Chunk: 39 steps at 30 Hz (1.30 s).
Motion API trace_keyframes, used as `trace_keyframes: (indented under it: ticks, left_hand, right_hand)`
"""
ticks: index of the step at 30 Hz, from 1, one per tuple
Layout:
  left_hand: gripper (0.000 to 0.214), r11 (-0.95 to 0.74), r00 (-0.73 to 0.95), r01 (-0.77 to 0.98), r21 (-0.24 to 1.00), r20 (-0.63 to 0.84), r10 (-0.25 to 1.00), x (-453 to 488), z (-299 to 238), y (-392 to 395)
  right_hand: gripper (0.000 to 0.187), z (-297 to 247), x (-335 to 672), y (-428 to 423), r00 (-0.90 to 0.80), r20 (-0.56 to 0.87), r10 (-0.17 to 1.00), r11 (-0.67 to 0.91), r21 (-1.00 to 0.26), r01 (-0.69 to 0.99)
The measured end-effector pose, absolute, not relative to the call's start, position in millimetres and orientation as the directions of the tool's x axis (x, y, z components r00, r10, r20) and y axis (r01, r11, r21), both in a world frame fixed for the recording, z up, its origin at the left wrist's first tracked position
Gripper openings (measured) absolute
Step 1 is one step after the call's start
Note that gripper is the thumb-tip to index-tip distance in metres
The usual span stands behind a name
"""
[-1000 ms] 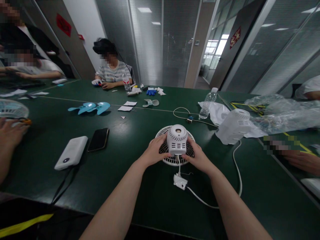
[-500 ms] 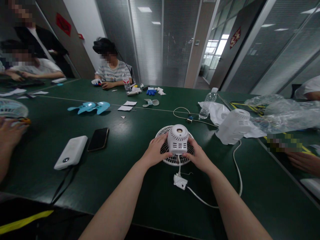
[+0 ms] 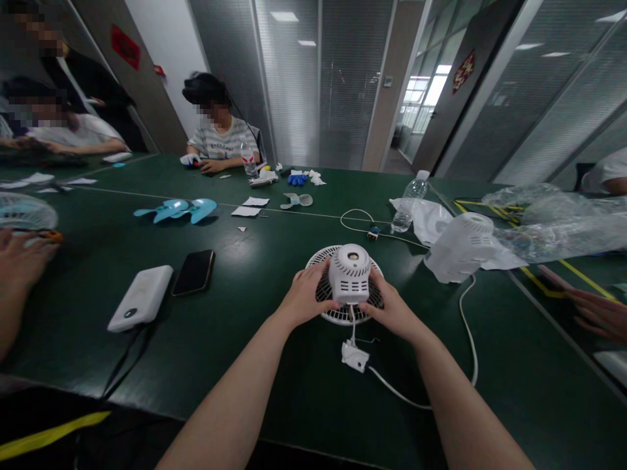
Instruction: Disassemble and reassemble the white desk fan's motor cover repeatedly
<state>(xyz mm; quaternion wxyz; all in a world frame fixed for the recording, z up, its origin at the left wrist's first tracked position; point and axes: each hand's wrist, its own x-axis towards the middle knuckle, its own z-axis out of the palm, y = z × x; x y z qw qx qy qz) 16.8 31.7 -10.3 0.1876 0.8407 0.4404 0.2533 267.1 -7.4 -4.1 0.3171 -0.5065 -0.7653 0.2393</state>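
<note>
A white fan motor housing [image 3: 351,274] with vent slots sits on a round white fan grille [image 3: 334,316] that lies on the green table. My left hand [image 3: 307,291] grips the housing from the left, fingers over the grille and thumb at its lower edge. From the right side my right hand [image 3: 386,300] holds the same housing, its thumb also near the lower edge. A cord runs down from the housing to a small white plastic part [image 3: 354,356], with a thin wire beside it. From that part a white cable [image 3: 399,395] leads off under my right forearm.
A white power bank [image 3: 140,298] and a phone [image 3: 194,273] lie to the left. Blue fan blades [image 3: 179,210] lie beyond them. A water bottle [image 3: 410,201], another white housing [image 3: 460,248] and clear plastic wrap [image 3: 563,222] are at the right. Co-workers sit around the table.
My hands and the fan housing look the same. The view has shifted very slightly. At the far right, a co-worker's hand has moved a little.
</note>
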Motion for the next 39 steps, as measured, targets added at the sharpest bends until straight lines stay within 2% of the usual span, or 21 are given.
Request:
trace_keyframes:
  ticks: [4,8,11,18,29,34,39]
  left_hand:
    - [0.099,-0.575,0.509,0.644,0.504,0.278,0.814,15,-11,33]
    - [0.075,-0.592,0.522,0.640,0.489,0.288,0.803,12,-7,34]
    - [0.065,-0.580,0.507,0.652,0.489,0.288,0.813,10,-2,33]
    - [0.066,-0.551,0.456,0.704,0.448,0.310,0.834,14,-2,33]
    - [0.067,-0.551,0.465,0.727,0.409,0.296,0.834,18,-5,33]
    - [0.048,-0.534,0.434,0.724,0.436,0.314,0.844,14,0,33]
    - [0.034,-0.576,0.435,0.699,0.423,0.388,0.813,14,3,32]
  right_hand:
    - [0.100,-1,266,-12,-0.291,0.220,0.931,0.357,-0.708,0.609]
    - [0.088,7,267,-15,-0.248,0.235,0.940,0.335,-0.776,0.534]
    - [0.080,11,265,-18,-0.211,0.289,0.934,0.357,-0.779,0.515]
    - [0.093,6,251,-20,-0.195,0.323,0.926,0.372,-0.694,0.617]
    - [0.085,3,250,-15,-0.209,0.299,0.931,0.362,-0.690,0.626]
    - [0.079,2,258,-14,-0.186,0.284,0.941,0.337,-0.714,0.613]
    - [0.081,9,263,-20,-0.159,0.329,0.931,0.356,-0.721,0.595]
